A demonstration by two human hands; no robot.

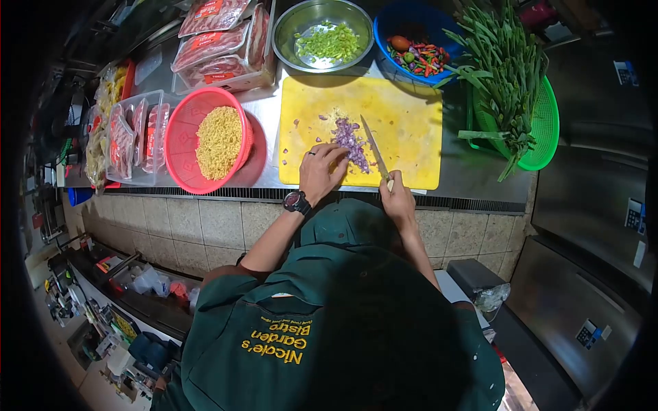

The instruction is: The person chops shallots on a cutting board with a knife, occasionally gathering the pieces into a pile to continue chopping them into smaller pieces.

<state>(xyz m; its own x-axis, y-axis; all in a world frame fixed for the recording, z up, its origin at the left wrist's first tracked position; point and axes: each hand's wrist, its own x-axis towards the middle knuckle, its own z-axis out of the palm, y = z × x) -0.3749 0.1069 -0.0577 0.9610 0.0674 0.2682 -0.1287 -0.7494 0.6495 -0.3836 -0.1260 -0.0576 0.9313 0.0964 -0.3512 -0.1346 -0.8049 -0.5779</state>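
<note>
My right hand [397, 198] is closed around the handle of a knife [374, 145], whose blade points away from me over the yellow cutting board [418, 130]. Chopped purple onion [351, 142] lies in a loose pile just left of the blade, with small bits scattered around it. At the pile's near left edge rests my left hand [321, 168], its fingers bent and slightly apart, holding nothing that shows. A watch is on the left wrist.
A pink basket of yellow crumbly food [219, 142] and packed meat [212, 58] stand left. Behind the board are a metal bowl of chopped greens [327, 42] and a blue basket of chillies [419, 58]. Long green stalks [504, 82] lie over a green basket [548, 130] at right.
</note>
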